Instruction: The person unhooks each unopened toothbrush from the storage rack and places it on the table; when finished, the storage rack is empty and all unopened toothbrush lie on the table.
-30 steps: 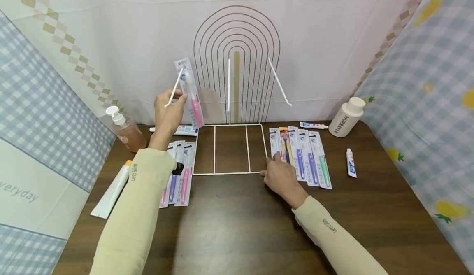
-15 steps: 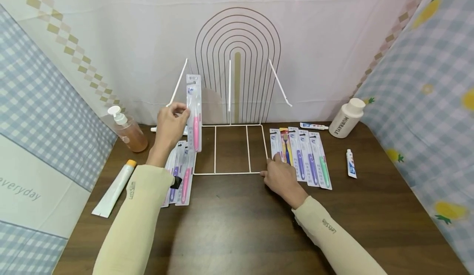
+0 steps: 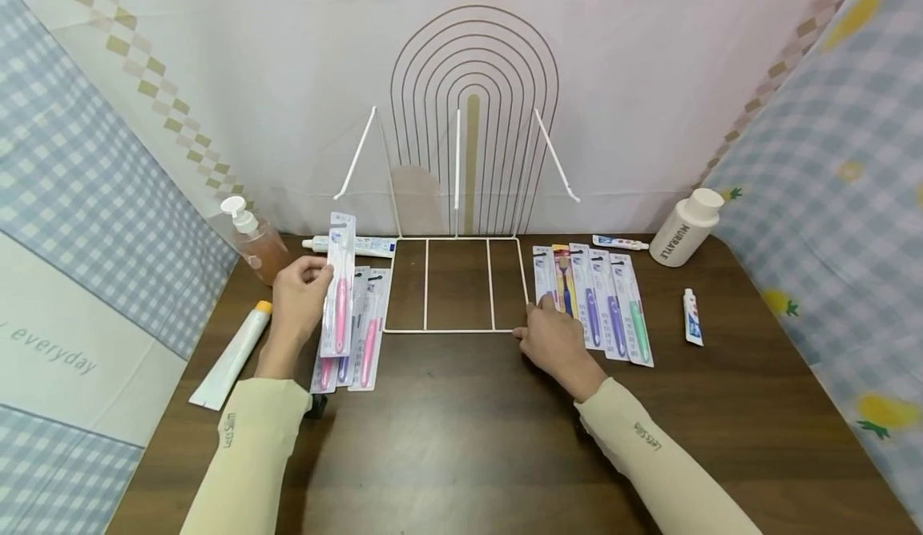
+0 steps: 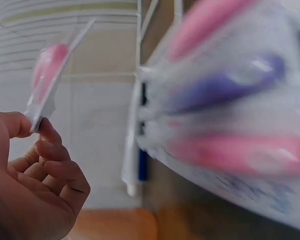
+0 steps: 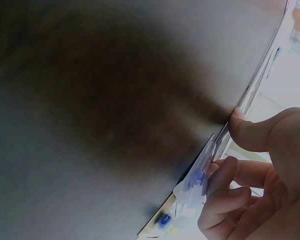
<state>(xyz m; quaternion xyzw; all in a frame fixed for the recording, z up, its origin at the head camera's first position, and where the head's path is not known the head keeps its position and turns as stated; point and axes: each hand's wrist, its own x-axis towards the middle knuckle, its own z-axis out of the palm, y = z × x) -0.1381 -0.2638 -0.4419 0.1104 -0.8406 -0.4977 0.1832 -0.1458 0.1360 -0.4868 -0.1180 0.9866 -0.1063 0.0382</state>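
Note:
My left hand (image 3: 320, 275) pinches a packaged pink toothbrush (image 3: 339, 287) by its edge and holds it just above a row of packaged toothbrushes (image 3: 364, 327) lying left of a white wire rack (image 3: 456, 331). The left wrist view shows the same pinch, left hand (image 4: 37, 130) on the pack (image 4: 47, 75), with the lying packs (image 4: 230, 125) blurred close by. My right hand (image 3: 534, 323) pinches the rack's front right corner. In the right wrist view the thumb of that hand (image 5: 230, 145) presses the rack wire (image 5: 255, 85), and the curled fingers touch a toothbrush pack (image 5: 195, 185).
Another row of packaged toothbrushes (image 3: 598, 303) lies right of the rack. A pump bottle (image 3: 252, 239), a white tube (image 3: 231, 355) and a toothpaste tube (image 3: 356, 244) are on the left. A white bottle (image 3: 685, 227) and small tubes (image 3: 692, 317) are on the right. Cloth walls enclose the table.
My left hand has come down from the rack's left hook with the pink toothbrush pack, which now hangs over the left row. The right hand has stayed at the rack corner.

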